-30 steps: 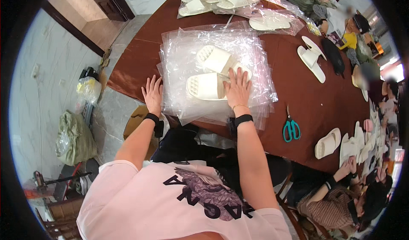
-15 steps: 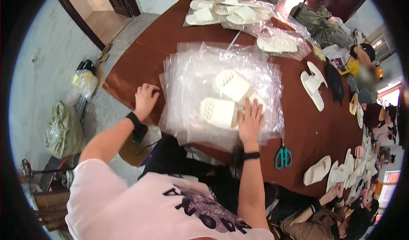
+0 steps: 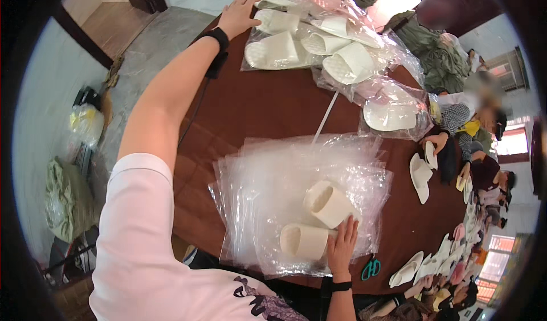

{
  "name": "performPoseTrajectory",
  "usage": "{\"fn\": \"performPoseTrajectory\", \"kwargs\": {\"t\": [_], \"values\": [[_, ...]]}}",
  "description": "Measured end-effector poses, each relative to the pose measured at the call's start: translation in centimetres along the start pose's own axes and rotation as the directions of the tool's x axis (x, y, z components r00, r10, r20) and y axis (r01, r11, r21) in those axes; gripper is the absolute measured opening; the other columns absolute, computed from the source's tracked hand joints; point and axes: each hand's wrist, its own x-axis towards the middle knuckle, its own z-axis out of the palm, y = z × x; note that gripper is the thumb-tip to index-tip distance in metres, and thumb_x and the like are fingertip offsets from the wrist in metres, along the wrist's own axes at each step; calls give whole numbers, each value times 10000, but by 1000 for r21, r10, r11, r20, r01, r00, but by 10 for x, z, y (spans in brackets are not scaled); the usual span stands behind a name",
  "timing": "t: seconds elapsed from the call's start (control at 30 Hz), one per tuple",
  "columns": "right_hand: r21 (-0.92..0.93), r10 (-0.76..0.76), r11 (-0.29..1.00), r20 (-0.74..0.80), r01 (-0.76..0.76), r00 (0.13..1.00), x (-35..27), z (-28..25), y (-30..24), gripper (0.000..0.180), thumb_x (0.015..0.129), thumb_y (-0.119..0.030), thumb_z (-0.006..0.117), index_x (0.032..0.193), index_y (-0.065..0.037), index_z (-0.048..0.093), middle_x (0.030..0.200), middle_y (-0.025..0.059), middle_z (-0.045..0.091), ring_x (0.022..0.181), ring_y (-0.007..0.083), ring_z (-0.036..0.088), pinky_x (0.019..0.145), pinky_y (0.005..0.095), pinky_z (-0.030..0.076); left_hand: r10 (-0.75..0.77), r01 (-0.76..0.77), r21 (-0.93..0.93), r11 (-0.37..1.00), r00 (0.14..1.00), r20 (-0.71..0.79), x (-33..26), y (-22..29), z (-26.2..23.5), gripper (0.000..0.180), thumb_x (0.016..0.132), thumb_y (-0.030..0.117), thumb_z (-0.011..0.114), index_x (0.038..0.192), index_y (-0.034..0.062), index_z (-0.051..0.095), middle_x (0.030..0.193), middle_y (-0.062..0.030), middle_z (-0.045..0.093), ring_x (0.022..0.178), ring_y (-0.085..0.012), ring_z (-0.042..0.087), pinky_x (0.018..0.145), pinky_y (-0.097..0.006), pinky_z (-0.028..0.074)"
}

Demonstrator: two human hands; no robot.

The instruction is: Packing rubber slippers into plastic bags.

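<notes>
On the brown counter (image 3: 256, 101), the left hand (image 3: 238, 14) reaches far ahead, open-palmed on the bagged slippers (image 3: 285, 42), while the right hand (image 3: 342, 247) lies flat, gripping nothing, beside two cream slippers (image 3: 316, 224) atop the near clear-bag stack (image 3: 273, 190).

Cream slippers and clear bags on a reddish-brown table

The two slippers (image 3: 318, 223) under the right hand (image 3: 342, 248) are pale cream, lying on a stack of clear, glossy plastic bags (image 3: 268, 184) that show whitish glare. The table (image 3: 256, 101) is dark reddish brown. The bagged slippers (image 3: 310, 39) by the left hand (image 3: 238, 14) are white to cream inside clear wrap, one bag tinted pink. Both wrists carry black bands. The sleeve (image 3: 139, 230) is pale pink, the shirt front printed in black and purple. The scissors (image 3: 371, 268) have teal handles. Loose slippers (image 3: 420, 176) at the right are white.
</notes>
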Motion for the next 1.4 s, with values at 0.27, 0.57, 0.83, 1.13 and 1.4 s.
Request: {"fn": "performPoseTrajectory", "kwargs": {"t": [0.27,0.57,0.83,1.13,1.4], "values": [[2,94,995,97,-95,991,-1,-6,-4,604,906,-339,533,1432,-89,371,1557,182,191,1436,426,117,1138,556,150,103,-100,92,991,994,-29,102,92,12,877,662,319,790,1404,80,388,1479,-265,299,1380,-508,180,1035,-704,226],[65,173,981,148,-184,974,-3,1,0,611,891,-376,549,1411,-95,392,1551,205,189,1427,460,102,1133,585,118,-143,24,226,974,835,531,150,69,146,1156,567,583,791,1500,303,168,1402,-174,463,1281,-445,423,975,-558,428],[56,130,990,41,-132,991,-8,8,10,588,946,-448,461,1433,-130,371,1545,203,208,1423,459,126,1124,598,125,276,-399,150,905,817,506,115,85,159,257,865,193,507,986,56,688,943,-198,670,889,-369,646,787,-443,512],[67,128,989,73,-133,989,-4,5,4,610,898,-416,533,1418,-124,406,1543,193,221,1429,435,135,1133,579,125,512,-315,-422,850,683,521,-85,166,65,139,836,120,519,943,39,555,944,-160,602,950,-348,569,766,-460,467],[52,136,989,39,-138,990,-11,13,11,614,849,-387,584,1382,-121,436,1532,202,241,1415,462,149,1123,596,138,661,94,-694,714,236,713,78,207,-102,417,926,348,558,1156,2,594,840,-181,667,658,-271,661,601,-344,527]]}}
